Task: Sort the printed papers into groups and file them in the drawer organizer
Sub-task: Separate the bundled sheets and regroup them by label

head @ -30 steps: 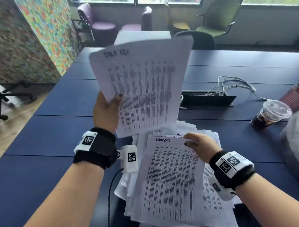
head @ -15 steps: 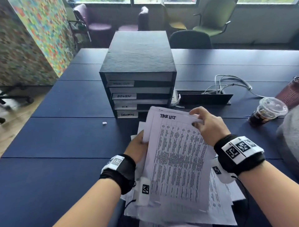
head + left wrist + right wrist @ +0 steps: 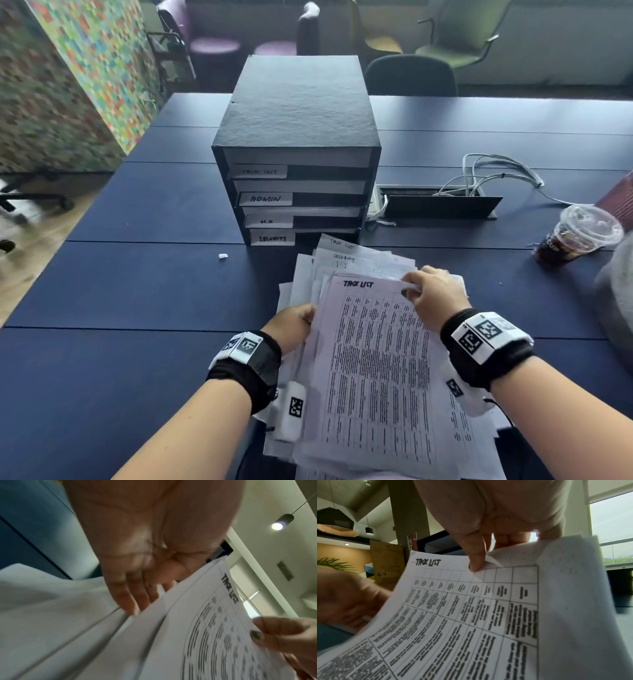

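Both hands hold my "Task List" sheet [image 3: 380, 370]: right hand [image 3: 433, 294] pinching its far corner, left hand [image 3: 291, 325] gripping its left edge; the drawer organizer [image 3: 298, 150] stands just beyond, straight ahead.

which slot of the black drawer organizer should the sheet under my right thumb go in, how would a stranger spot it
Start at the tall black textured drawer organizer standing mid-table on the dark blue table, beyond the spread pile of white printed papers. Its front stacks four slots with handwritten white labels. Yours is the top slot, marked TASK LIST, above ADMIN, H.E and SECURITY.

The paper pile [image 3: 373, 377] lies before the drawer organizer [image 3: 296, 154]; a cup [image 3: 579, 236] stands right.
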Action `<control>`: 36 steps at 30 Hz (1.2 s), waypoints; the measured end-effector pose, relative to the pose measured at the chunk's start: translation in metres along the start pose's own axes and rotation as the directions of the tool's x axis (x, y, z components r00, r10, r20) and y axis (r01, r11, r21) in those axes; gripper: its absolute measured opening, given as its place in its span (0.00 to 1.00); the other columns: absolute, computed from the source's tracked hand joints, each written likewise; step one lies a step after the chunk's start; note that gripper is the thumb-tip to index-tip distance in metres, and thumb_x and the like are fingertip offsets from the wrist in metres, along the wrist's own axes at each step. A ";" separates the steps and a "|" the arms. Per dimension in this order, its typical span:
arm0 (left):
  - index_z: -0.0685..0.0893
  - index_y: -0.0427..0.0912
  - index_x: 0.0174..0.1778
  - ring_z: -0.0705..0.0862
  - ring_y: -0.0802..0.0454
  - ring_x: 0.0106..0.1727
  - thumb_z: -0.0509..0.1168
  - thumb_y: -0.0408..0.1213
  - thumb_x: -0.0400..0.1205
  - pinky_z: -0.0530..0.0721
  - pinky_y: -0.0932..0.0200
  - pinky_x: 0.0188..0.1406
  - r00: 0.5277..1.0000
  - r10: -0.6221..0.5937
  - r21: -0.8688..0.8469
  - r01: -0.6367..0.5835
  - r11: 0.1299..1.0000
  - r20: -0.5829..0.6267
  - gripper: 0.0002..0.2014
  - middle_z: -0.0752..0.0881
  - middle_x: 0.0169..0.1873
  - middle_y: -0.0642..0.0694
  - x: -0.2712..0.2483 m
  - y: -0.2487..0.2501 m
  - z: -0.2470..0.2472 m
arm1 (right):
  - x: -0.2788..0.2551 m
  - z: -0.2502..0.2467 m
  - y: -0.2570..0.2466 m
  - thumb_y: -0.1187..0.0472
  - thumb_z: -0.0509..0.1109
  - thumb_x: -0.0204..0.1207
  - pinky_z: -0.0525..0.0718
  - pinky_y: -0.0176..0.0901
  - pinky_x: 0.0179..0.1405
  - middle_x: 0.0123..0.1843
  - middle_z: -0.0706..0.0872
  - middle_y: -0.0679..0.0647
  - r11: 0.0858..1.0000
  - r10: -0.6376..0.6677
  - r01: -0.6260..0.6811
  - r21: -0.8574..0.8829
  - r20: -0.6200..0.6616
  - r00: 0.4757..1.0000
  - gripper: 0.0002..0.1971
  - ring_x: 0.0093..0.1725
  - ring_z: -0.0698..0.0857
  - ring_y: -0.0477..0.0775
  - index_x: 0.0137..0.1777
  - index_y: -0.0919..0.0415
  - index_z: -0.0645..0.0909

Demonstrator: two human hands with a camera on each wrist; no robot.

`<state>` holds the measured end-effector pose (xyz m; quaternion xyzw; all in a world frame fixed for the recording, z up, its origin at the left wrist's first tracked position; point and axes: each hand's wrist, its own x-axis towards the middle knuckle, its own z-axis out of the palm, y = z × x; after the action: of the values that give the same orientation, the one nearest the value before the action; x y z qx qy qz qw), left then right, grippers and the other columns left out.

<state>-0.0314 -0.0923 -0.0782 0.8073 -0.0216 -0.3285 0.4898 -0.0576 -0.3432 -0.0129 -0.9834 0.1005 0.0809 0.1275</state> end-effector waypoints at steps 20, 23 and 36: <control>0.89 0.49 0.47 0.81 0.57 0.35 0.59 0.51 0.84 0.75 0.64 0.36 0.977 -0.045 -0.164 0.010 0.986 -0.208 0.15 0.87 0.36 0.51 0.021 0.020 0.003 | 0.017 0.022 0.000 0.50 0.73 0.72 0.53 0.58 0.81 0.83 0.51 0.43 0.970 -0.225 0.208 0.127 0.134 0.965 0.09 0.82 0.50 0.53 0.51 0.48 0.86; 0.89 0.42 0.39 0.80 0.55 0.33 0.65 0.45 0.82 0.75 0.64 0.37 0.987 -0.018 -0.131 -0.003 0.991 -0.158 0.13 0.86 0.31 0.52 0.020 0.023 0.005 | 0.027 0.017 0.000 0.49 0.75 0.70 0.39 0.60 0.81 0.79 0.36 0.35 0.945 -0.320 0.303 0.120 0.171 0.932 0.09 0.81 0.33 0.46 0.50 0.44 0.87; 0.65 0.52 0.79 0.66 0.51 0.77 0.75 0.48 0.72 0.63 0.63 0.73 0.945 0.072 0.153 -0.024 0.988 -0.318 0.40 0.69 0.76 0.50 0.021 0.012 0.001 | 0.030 0.017 -0.001 0.49 0.75 0.70 0.50 0.59 0.80 0.73 0.67 0.44 0.957 -0.261 0.235 0.169 0.148 0.954 0.08 0.73 0.67 0.51 0.48 0.47 0.88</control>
<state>-0.0122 -0.1064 -0.0794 0.8832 0.0150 -0.1773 0.4340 -0.0311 -0.3431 -0.0343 -0.9654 -0.0293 0.1394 0.2182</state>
